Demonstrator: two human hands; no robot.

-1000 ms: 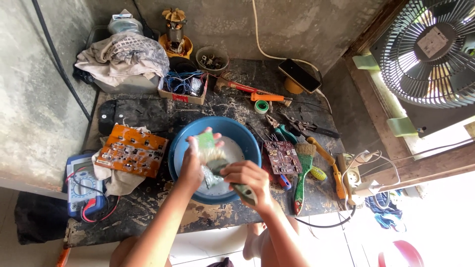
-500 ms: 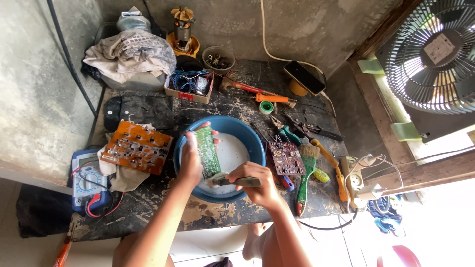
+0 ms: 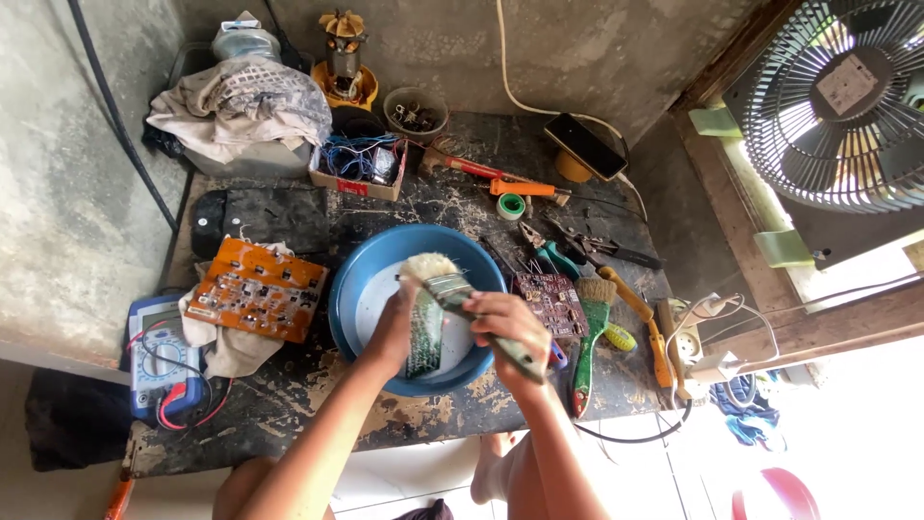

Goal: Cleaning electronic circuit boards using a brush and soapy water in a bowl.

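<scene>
Fingers of the right hand (image 3: 510, 327) clench a worn wooden brush (image 3: 462, 299), its pale bristles fanned above a green board (image 3: 423, 332). Left hand (image 3: 395, 332) grips that thin flat board upright over a round blue basin (image 3: 371, 279). Around them lie an orange board (image 3: 255, 289) and a green-handled brush (image 3: 589, 337) on the scuffed table (image 3: 289, 404).

Daylight from the right, blown out at lower right near the fan (image 3: 835, 101). Surface (image 3: 289, 404) evenly lit, soft shadows. Wide-angle bending at edges; focus sharp.
</scene>
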